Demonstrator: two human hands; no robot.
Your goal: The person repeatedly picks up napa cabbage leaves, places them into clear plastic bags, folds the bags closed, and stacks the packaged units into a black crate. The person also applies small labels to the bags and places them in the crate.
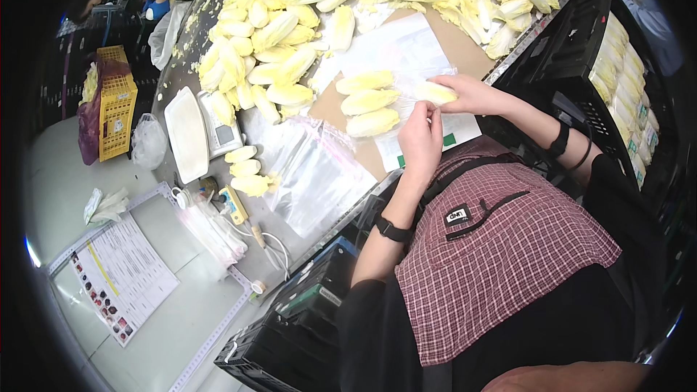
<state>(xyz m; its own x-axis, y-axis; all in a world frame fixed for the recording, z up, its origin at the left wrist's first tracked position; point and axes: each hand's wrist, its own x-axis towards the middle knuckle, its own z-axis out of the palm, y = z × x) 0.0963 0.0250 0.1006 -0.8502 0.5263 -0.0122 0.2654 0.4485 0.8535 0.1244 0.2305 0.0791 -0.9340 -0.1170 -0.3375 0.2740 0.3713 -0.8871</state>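
Note:
My right hand (463,95) holds a small yellow-white napa cabbage heart (435,92) with clear plastic around it. Close beside it, my left hand (422,133) pinches the edge of a clear plastic bag (405,99) between thumb and fingers. Three more cabbage hearts (370,102) lie side by side just left of my hands, apparently in or on clear film. Beneath are brown cardboard (326,102) and a printed sheet (469,126). Flat clear bags (316,174) are spread to the left, with a few small hearts (246,167) beside them.
A large heap of cabbage hearts (272,32) covers the table's far side. A scale (223,133) and a white tray (187,133) stand left, near a power strip (234,205). Black crates (582,60) flank the table; the right one holds packed cabbages (626,92). Other people are partly visible beyond.

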